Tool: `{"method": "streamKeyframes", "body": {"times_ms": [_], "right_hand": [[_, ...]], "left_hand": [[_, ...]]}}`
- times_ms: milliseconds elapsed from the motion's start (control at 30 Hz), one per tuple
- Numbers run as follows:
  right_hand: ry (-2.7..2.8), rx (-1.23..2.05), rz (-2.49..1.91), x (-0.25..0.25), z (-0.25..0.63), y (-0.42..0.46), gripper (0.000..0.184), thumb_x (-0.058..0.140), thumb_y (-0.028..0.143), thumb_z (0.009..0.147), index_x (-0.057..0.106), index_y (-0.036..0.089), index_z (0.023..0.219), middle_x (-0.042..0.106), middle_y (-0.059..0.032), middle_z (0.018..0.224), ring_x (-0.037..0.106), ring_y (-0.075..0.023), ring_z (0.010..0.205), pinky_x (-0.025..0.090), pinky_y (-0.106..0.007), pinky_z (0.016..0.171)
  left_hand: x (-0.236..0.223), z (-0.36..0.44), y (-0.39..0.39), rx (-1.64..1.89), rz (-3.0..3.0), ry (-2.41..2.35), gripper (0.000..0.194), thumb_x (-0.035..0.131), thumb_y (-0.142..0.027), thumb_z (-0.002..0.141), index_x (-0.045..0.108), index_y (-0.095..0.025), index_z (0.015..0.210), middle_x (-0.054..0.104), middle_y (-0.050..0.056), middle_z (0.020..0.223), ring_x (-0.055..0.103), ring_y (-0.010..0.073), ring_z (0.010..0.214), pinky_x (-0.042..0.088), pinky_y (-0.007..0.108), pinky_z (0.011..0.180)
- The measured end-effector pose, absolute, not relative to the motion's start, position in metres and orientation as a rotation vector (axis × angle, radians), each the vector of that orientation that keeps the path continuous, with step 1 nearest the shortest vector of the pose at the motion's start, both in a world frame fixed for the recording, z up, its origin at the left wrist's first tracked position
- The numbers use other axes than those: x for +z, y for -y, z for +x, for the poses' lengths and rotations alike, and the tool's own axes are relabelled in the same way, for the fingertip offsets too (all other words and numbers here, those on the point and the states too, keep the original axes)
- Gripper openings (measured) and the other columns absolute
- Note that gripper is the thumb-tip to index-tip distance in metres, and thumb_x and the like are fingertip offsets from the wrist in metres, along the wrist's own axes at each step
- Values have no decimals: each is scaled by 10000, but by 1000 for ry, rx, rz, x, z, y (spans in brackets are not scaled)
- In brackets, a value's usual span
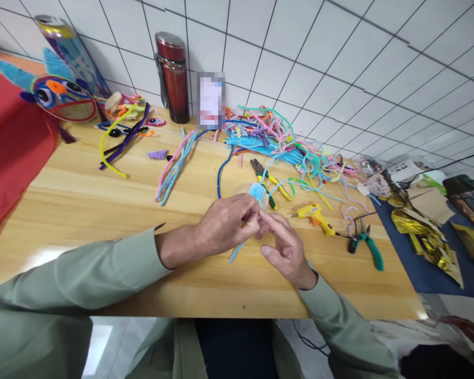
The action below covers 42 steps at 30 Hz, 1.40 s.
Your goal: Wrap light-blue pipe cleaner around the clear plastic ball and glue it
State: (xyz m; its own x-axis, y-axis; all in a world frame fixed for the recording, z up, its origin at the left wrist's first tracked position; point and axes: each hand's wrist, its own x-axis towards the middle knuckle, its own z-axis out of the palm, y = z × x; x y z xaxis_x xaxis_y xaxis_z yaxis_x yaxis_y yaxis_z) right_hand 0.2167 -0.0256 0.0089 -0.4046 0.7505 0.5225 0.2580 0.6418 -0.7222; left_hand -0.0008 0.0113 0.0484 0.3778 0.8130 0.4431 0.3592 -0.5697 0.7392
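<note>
My left hand (229, 221) is closed in a pinch on light blue pipe cleaners (256, 191), which wrap a clear, rounded piece (244, 189). Loose blue ends stick out past it to the upper right, and another end hangs below my fingers. Against the left fingertips rests the index finger of my right hand (286, 246); its thumb stands apart. The left hand partly hides the wrapped piece and the right fingertips. Just behind lie yellow-handled pliers (283, 191), touching or very near the piece.
A yellow glue gun (316, 217) and green-handled pliers (373, 251) lie at right. Piled pipe cleaners (264, 139) line the wall. Behind stand a phone (210, 100), a red flask (174, 79) and a tall can (69, 50), beside a decorated blue-eared headband (59, 100).
</note>
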Motion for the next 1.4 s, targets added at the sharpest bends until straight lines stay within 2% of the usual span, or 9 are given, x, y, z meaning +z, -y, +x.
{"method": "streamKeyframes", "body": {"times_ms": [167, 333, 500, 667, 867, 1033, 1200, 1300, 1400], "right_hand": [[1824, 848, -787, 13, 217, 25, 540, 657, 470, 1050, 613, 323, 1567, 685, -86, 1161, 690, -210, 885, 644, -431, 855], [1701, 922, -786, 15, 217, 23, 485, 683, 488, 1038, 666, 291, 1481, 693, -83, 1128, 691, -190, 843, 649, -391, 804], [1651, 884, -863, 11, 219, 22, 374, 704, 414, 1034, 688, 277, 1381, 679, -68, 1107, 692, -177, 839, 632, -375, 807], [1710, 810, -868, 11, 220, 21, 355, 688, 331, 1042, 669, 277, 1392, 680, -64, 1102, 686, -171, 840, 621, -363, 809], [1754, 739, -865, 14, 219, 21, 351, 689, 295, 1033, 665, 267, 1382, 693, -65, 1090, 687, -177, 845, 626, -377, 817], [1769, 708, -858, 14, 220, 22, 355, 693, 289, 1023, 658, 256, 1375, 711, -65, 1085, 699, -180, 837, 629, -384, 815], [1783, 735, -848, 15, 219, 21, 361, 699, 298, 1023, 648, 267, 1379, 735, -56, 1095, 699, -176, 844, 619, -396, 855], [1780, 727, -843, 15, 218, 20, 349, 687, 322, 1032, 649, 272, 1375, 725, -56, 1090, 692, -178, 830, 616, -409, 859], [1783, 723, -848, 17, 218, 20, 339, 679, 329, 1035, 650, 278, 1369, 714, -57, 1090, 684, -180, 823, 614, -409, 841]], "left_hand": [[53, -10, -34, 1188, 1934, -1025, 56, 584, -184, 861, 585, -208, 810, 577, -40, 677, 504, 108, 610, 395, 250, 625], [51, -30, -80, 1306, 1698, -1251, 38, 583, -202, 847, 579, -200, 809, 592, -25, 741, 514, 124, 670, 422, 264, 652], [37, -52, -116, 1258, 1793, -1556, 58, 579, -179, 887, 626, -186, 854, 682, 9, 845, 579, 145, 764, 461, 280, 742], [15, -68, -135, 917, 2066, -1787, 118, 580, -152, 902, 696, -176, 908, 782, 78, 949, 670, 198, 833, 485, 316, 785], [1, -69, -142, 672, 2247, -1848, 193, 544, -153, 948, 727, -177, 893, 779, 142, 1026, 684, 267, 949, 486, 365, 861], [2, -64, -141, 499, 2321, -1855, 217, 526, -187, 984, 735, -165, 932, 754, 160, 1050, 672, 268, 917, 471, 364, 825], [7, -62, -139, 296, 2409, -1870, 312, 439, -246, 1044, 729, -145, 990, 729, 190, 1057, 682, 290, 848, 457, 387, 759], [10, -63, -138, 26, 2528, -1862, 347, 387, -220, 1039, 724, -144, 1015, 723, 188, 1064, 699, 304, 825, 461, 393, 714], [8, -62, -141, 9, 2553, -1894, 358, 371, -206, 1032, 724, -148, 1034, 734, 189, 1089, 719, 314, 866, 485, 397, 726]]}}
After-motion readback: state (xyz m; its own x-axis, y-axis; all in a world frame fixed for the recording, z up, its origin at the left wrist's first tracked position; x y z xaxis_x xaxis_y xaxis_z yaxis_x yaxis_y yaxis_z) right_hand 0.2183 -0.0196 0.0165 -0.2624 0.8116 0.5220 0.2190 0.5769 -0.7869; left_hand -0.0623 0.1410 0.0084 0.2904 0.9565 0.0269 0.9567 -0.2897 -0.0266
